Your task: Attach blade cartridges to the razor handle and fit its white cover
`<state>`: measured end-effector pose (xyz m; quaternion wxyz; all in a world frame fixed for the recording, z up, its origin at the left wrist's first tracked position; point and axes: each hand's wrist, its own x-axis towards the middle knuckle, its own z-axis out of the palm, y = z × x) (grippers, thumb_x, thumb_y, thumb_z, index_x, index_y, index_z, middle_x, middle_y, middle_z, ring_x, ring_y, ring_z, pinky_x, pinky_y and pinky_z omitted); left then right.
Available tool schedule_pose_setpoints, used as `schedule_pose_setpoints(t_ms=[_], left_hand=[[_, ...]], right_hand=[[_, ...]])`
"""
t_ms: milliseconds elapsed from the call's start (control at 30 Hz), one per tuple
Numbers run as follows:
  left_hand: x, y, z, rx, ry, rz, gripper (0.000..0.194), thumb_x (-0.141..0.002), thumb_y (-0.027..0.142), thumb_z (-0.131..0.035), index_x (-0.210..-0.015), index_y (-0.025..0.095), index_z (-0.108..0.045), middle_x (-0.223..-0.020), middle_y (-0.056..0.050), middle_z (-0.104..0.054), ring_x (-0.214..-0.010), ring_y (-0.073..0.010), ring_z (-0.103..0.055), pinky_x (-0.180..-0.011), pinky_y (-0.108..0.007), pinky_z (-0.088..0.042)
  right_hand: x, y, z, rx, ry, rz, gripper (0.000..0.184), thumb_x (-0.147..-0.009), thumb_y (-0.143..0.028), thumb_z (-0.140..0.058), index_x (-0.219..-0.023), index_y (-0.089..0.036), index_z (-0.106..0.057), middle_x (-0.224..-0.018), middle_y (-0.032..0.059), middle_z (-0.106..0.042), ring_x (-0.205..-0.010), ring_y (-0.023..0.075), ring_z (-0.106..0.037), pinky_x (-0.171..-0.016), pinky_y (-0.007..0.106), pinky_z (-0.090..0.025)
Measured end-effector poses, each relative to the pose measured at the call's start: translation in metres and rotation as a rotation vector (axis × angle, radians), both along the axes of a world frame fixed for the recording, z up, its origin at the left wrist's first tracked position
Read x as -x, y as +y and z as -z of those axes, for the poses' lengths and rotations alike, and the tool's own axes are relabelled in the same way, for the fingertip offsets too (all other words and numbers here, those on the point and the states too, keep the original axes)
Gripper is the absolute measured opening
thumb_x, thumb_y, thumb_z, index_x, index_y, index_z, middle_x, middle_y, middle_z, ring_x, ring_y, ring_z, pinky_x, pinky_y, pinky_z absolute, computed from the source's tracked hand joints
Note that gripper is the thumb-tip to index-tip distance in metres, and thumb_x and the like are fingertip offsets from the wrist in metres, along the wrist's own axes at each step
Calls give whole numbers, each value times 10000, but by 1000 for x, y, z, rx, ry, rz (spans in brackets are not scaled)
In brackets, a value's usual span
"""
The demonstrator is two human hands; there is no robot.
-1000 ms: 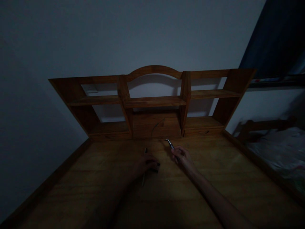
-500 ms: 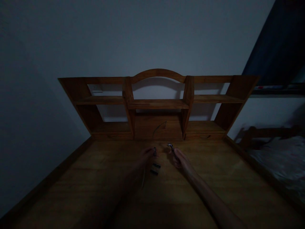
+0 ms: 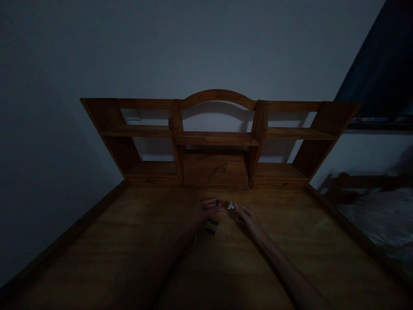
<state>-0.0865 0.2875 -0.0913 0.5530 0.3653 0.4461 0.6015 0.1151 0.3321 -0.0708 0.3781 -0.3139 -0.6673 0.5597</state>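
Note:
My left hand [image 3: 208, 209] is closed around a small dark piece with a pale edge [image 3: 217, 202], held at the fingertips. My right hand [image 3: 247, 215] grips a slim tool with a shiny silver head [image 3: 230, 206]; most of its handle is hidden in my fingers, and the dim light leaves its exact kind unclear. The silver head points toward my left hand, with a small gap between them. Just below my left hand, a pair of small dark blocks [image 3: 210, 231] lies on the wooden desk [image 3: 258, 267]. Beside my left wrist lies a thin pale stick [image 3: 194, 243].
A wooden shelf unit [image 3: 219, 138] spans the back of the desk, with drawers at its base. Raised wooden edges run along both sides. To the right, beyond the desk, are a wooden frame and pale bedding [image 3: 380, 215]. The room is dark.
The silver head in my right hand has turned and now shows a broader, brighter face. My left hand has moved slightly right, and the piece in it has turned. The view has shifted a little.

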Motion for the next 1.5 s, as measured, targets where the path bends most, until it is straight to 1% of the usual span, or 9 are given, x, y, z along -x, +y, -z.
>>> schedule_pose_setpoints(t_ms=[100,200,400,600,767,933,1067,1333,1500], left_hand=[[-4,-3,0,-27,81,19,529,-605,336,-827,-1079,163,-667,-1040,-123,-715,-950,-263,-678,-925,-408,-491],[-6,-6,-1,-49,114,54,517,-641,359,-800,-1108,185,-664,-1098,-113,-698,-1024,-272,-649,-939,-404,-480],[-12,-12,-8,-62,70,157,534,-643,320,-803,-1139,196,-650,-1158,-109,-672,-1088,-272,-616,-957,-394,-465],[-15,-17,-15,-102,-17,197,465,-708,346,-753,-1125,158,-667,-1200,-136,-645,-1140,-284,-582,-1026,-415,-408],[-15,-18,-16,-110,-125,200,410,-737,316,-729,-1113,163,-674,-1188,-126,-653,-1160,-284,-569,-1044,-432,-394],[-18,-16,-13,-94,-175,183,411,-735,287,-733,-1116,149,-669,-1201,-118,-647,-1190,-275,-544,-1069,-421,-364],[-19,-17,-13,-86,-237,207,425,-732,246,-733,-1140,160,-655,-1232,-115,-629,-1218,-260,-521,-1073,-395,-358],[-19,-20,-19,-78,-239,241,483,-719,242,-750,-1182,180,-627,-1224,-132,-631,-1206,-252,-535,-1071,-397,-357],[-17,-20,-21,-41,-178,245,512,-709,271,-766,-1195,204,-622,-1208,-119,-644,-1182,-255,-556,-1056,-399,-372]], right_hand=[[-2,-4,-5,-135,-123,-8,383,-873,-513,-507,-737,-165,-590,-693,-6,-487,-662,137,-442,-579,243,-317],[-2,-5,-5,-209,-219,-40,401,-884,-504,-493,-693,-159,-569,-652,-17,-453,-626,126,-422,-557,240,-302],[-1,-5,-2,-300,-261,-78,427,-881,-510,-492,-646,-159,-556,-635,-13,-478,-619,130,-443,-578,240,-330],[-2,-6,-8,-283,-232,-50,457,-860,-559,-485,-696,-163,-642,-668,19,-577,-693,186,-526,-615,259,-379],[-4,-4,-8,-254,-223,-28,468,-835,-584,-502,-664,-166,-625,-611,12,-528,-657,175,-494,-567,252,-349],[-4,1,0,-174,-200,-43,450,-842,-547,-522,-608,-163,-525,-584,-22,-414,-559,115,-380,-506,240,-257],[-5,3,2,-154,-184,-68,447,-859,-525,-517,-598,-164,-481,-585,-33,-372,-550,101,-352,-510,242,-236],[-5,-1,-5,-145,-193,-90,471,-844,-560,-520,-586,-169,-472,-566,-36,-367,-537,101,-342,-494,244,-232],[-5,-1,-2,-190,-211,-89,462,-849,-553,-520,-597,-166,-499,-585,-25,-395,-564,109,-371,-509,240,-253]])
